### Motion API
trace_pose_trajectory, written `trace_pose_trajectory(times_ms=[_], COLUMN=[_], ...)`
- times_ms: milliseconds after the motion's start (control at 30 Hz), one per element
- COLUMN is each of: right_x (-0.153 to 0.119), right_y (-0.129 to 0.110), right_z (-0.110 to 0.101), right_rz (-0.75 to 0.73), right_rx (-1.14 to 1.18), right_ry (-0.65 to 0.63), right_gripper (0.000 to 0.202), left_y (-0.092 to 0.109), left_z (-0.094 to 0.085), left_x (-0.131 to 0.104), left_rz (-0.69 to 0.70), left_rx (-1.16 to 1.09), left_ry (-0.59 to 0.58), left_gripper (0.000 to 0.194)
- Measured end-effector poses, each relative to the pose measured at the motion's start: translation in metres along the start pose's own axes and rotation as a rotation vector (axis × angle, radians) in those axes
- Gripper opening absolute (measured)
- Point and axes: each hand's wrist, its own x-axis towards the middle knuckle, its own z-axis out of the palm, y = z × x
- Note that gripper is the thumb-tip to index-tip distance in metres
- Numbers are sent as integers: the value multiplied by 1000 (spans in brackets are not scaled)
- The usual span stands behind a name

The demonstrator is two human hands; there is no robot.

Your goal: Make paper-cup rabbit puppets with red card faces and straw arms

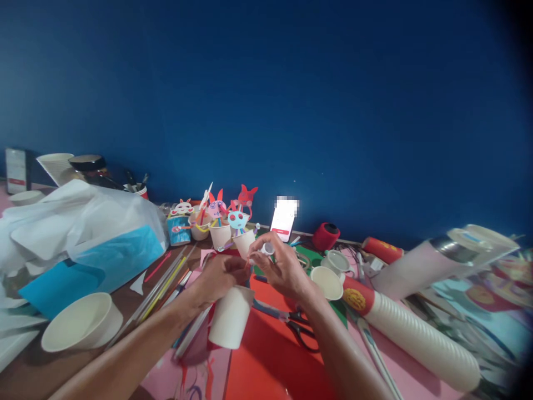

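My left hand is closed, its fingertips pinched together near my right hand; a thin reddish bit shows between the two hands, too small to name. My right hand has its fingers curled around a small white cylinder with a round end. Just below my left hand is a white paper cup, slightly tilted. Scissors with black handles lie on a red paper sheet under my right forearm. Behind my hands, paper cups hold cut-out animal faces on sticks.
On the left are a white paper bowl, a plastic bag, blue paper and coloured sticks. A lit phone leans against the wall. At right lie a long stack of paper cups and a pale bottle.
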Motion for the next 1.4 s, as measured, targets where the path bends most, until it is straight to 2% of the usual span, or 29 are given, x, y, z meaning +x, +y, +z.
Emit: trace_pose_trajectory(times_ms=[100, 267, 533, 800, 1100, 1400], right_x=[-1, 0, 0, 0, 1, 0], right_y=[0, -1, 1, 0, 2, 0], right_z=[-1, 2, 1, 3, 2, 4], right_rz=[14, 11, 25, 18, 37, 52], right_rx=[6, 11, 61, 41, 41, 69], right_ry=[-11, -42, 23, -50, -1, -39], right_gripper=[7, 7, 9, 8, 7, 9], left_y=[-4, -11, -2, -5, -2, -3], left_z=[-2, -4, -2, -1, 1, -1], left_x=[2, 4, 0, 3, 1, 2], left_rz=[10, 41, -23, -21, -55, -15], left_rx=[-17, 59, 7, 38, -4, -1], left_ry=[0, 8, -28, -32, -18, -19], left_gripper=[22, 30, 24, 22, 22, 23])
